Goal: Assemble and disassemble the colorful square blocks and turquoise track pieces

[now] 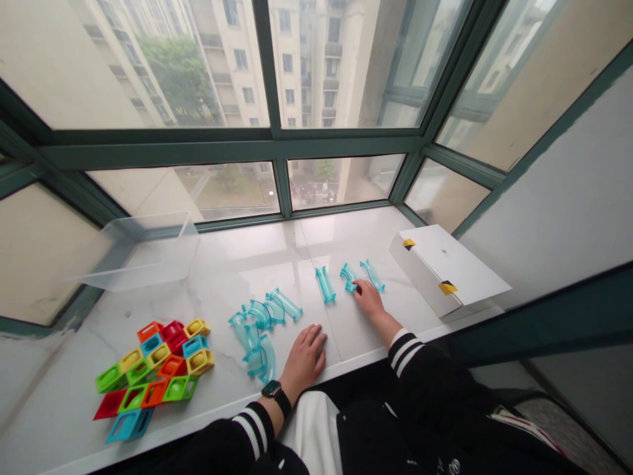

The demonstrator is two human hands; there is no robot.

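Note:
My left hand [305, 357] lies flat and open on the white sill, fingers stretched out, just right of a heap of clear blue curved track pieces [261, 325]. My right hand [368, 299] reaches further out and its fingertips pinch a short blue curved track piece [349, 277]. A straight blue piece [325, 284] lies to its left and another blue piece [372, 274] to its right, all three in a row. A black watch sits on my left wrist.
A cluster of several coloured square blocks [155, 370] lies at the left front of the sill. A clear plastic bin [141, 253] stands at the back left. A white cardboard box [448, 268] sits at the right. Windows close off the back.

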